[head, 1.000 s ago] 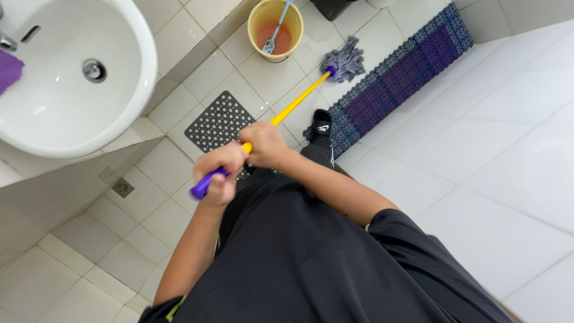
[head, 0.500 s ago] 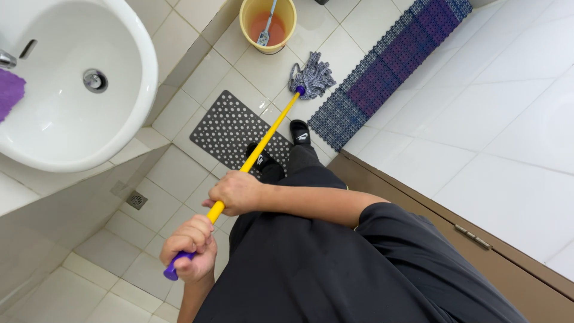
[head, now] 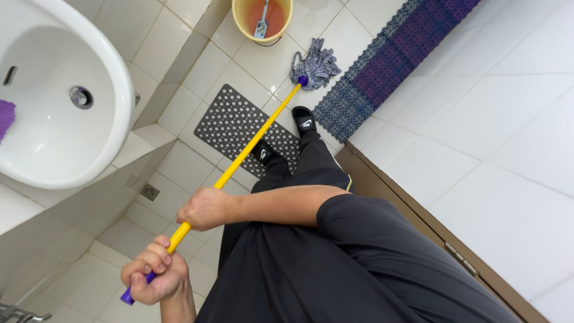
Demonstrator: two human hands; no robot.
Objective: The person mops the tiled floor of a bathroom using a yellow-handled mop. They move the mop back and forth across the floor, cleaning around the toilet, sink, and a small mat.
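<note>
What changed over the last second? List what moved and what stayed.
The mop head slid from the purple mat onto the tiles by the yellow bucket; the handle drew back. Left hand and right hand kept their grip. Dotted mat stayed.

Sink (head: 60, 96): at 9 o'clock, above the floor.
Bucket (head: 263, 18): at 12 o'clock.
Mop head (head: 315, 63): just below the bucket, left of the long mat (head: 382, 66).
Dotted mat (head: 239, 125): centre, under the mop handle (head: 251, 143).
</note>
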